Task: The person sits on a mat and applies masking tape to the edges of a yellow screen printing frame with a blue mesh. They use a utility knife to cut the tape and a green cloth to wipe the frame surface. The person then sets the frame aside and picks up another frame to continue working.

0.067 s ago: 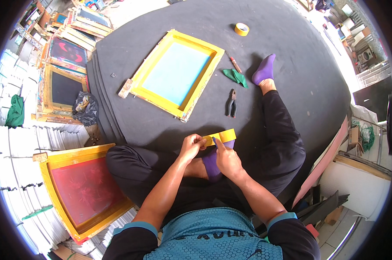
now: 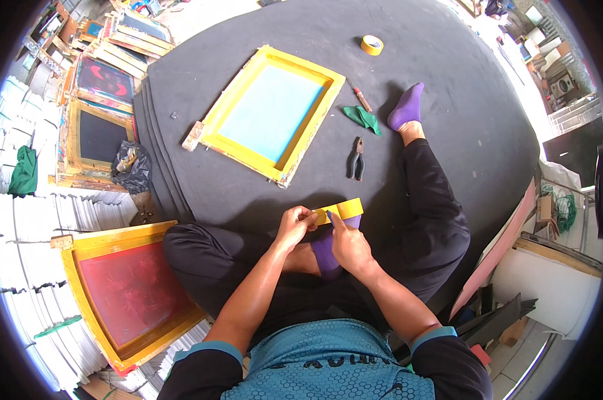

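A: Which item sits at the centre of this view?

B: A yellow tape strip (image 2: 338, 211), stretched between 2 hands just above the person's lap, over the near edge of the black mat (image 2: 248, 193) on the floor.

A: How does its long axis run?

B: Roughly left to right, rising slightly toward the person's right. Its wider right-hand end looks like a small roll or a folded length; which of the 2 cannot be told.

A: Where does each hand stand relative to it?

B: The left hand (image 2: 295, 223) is closed on the left end, fingertips pinching it. The right hand (image 2: 349, 245) lies below and just behind the strip, fingers curled up to grip the right portion. Both touch it; neither is nearer.

A: What lies directly beneath?

B: A foot in a purple sock (image 2: 325, 257), tucked against the crossed legs.

A: And farther out?

B: Pliers (image 2: 357, 159) lie on the mat ahead of the hands, well apart. Beyond them rest a crumpled green cloth (image 2: 363, 118), a red marker (image 2: 362, 100) and a yellow tape roll (image 2: 372, 45). A yellow-framed screen with blue mesh (image 2: 268, 112) lies ahead-left. A second yellow frame with red mesh (image 2: 125, 293) lies to the person's left, off the mat.
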`<control>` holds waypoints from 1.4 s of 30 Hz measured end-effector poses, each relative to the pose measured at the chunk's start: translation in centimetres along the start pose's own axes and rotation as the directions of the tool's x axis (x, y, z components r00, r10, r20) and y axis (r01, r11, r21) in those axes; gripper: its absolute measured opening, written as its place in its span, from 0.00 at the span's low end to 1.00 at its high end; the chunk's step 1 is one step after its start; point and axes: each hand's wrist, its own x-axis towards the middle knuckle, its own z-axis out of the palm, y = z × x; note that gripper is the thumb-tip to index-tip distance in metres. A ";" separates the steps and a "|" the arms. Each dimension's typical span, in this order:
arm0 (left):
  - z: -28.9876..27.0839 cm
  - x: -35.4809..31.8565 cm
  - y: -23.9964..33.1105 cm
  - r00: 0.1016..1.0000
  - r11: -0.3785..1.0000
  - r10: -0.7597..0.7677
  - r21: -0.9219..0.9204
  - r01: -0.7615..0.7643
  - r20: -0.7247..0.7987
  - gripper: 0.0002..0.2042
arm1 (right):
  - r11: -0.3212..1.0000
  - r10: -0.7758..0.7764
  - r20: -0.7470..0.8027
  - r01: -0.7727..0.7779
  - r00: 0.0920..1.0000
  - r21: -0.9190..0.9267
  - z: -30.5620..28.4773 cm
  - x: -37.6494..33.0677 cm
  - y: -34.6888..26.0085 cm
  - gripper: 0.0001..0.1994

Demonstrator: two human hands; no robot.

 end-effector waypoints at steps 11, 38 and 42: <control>-0.1 0.8 0.0 0.994 0.993 0.108 0.042 -0.108 -0.007 0.06 | 0.998 -0.016 0.017 0.017 1.000 -0.067 -0.5 2.0 -1.0 0.23; -6.3 0.0 7.7 0.947 0.852 0.219 0.427 -0.303 0.234 0.08 | 0.956 -0.125 0.152 0.078 0.980 0.282 -2.0 10.8 -2.9 0.19; -6.8 0.7 8.5 0.947 0.833 0.232 0.458 -0.311 0.221 0.08 | 0.963 -0.121 0.135 0.083 0.983 0.255 -1.1 11.7 -2.9 0.18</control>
